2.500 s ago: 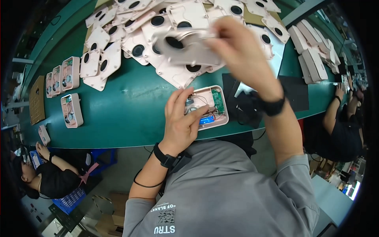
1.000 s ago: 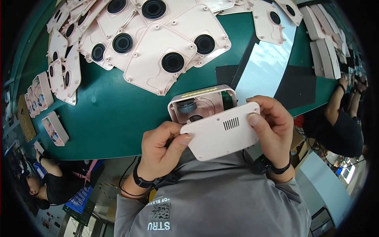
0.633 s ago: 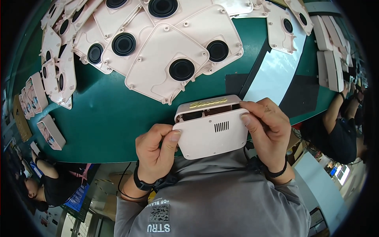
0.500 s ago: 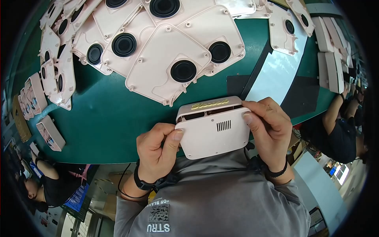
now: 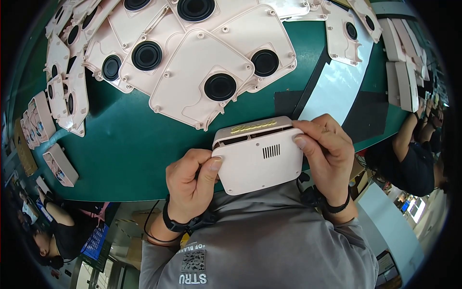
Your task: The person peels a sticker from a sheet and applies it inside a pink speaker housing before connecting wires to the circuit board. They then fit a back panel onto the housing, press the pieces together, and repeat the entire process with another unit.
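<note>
Between my two hands is a pale pink plastic speaker housing point(image 5: 255, 164), at the table's near edge in front of my grey shirt. Its flat panel with a slotted vent faces up toward me. Raised yellow lettering runs along its far side wall. A dark gap shows between that wall and the panel. My left hand point(image 5: 192, 180) grips the left corner, thumb on the panel and fingers curled beneath. My right hand point(image 5: 327, 159) pinches the far right corner, thumb on the panel and forefinger against the side wall.
Pink panels with round black speakers point(image 5: 220, 87) lie piled across the far side of the green table point(image 5: 130, 159). An open pink housing with wires point(image 5: 60, 164) stands at left. Pink shells point(image 5: 403, 86) are stacked at far right. Other people sit at both sides.
The dark gap between the panel and the side wall has become narrower. Both hands keep their hold on the housing, and the view has shifted slightly.
</note>
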Tool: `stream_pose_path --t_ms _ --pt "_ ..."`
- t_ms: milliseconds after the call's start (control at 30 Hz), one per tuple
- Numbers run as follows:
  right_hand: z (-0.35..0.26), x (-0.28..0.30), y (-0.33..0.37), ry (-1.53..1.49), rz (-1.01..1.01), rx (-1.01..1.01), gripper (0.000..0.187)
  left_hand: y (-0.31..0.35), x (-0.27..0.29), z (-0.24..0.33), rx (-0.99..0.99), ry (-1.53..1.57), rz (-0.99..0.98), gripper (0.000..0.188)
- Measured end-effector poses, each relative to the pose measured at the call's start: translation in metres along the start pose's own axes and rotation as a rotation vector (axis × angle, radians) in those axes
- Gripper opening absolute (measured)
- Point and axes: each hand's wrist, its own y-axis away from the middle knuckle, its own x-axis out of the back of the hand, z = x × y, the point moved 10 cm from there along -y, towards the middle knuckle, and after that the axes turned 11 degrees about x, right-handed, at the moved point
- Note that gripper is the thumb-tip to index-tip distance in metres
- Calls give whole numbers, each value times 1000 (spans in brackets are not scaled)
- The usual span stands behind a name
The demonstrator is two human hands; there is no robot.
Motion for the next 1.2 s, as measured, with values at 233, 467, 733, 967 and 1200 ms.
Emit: stream_pose_path --t_ms 233,467,733,967,1200 --pt "4 -4 -3 73 20 -24 27 -9 1 3 14 -107 34 16" --pt "36 -13 -1 -29 -6 -221 23 4 -21 60 -517 -652 235 32" --pt "6 -28 17 253 -199 -28 29 24 -76 34 -554 -1018 -152 83" --pt "21 -36 27 327 -161 -23 37 28 -85 35 -711 -960 -164 85" --pt "10 -47 19 198 -292 2 48 25 -73 18 -655 -952 -147 82"
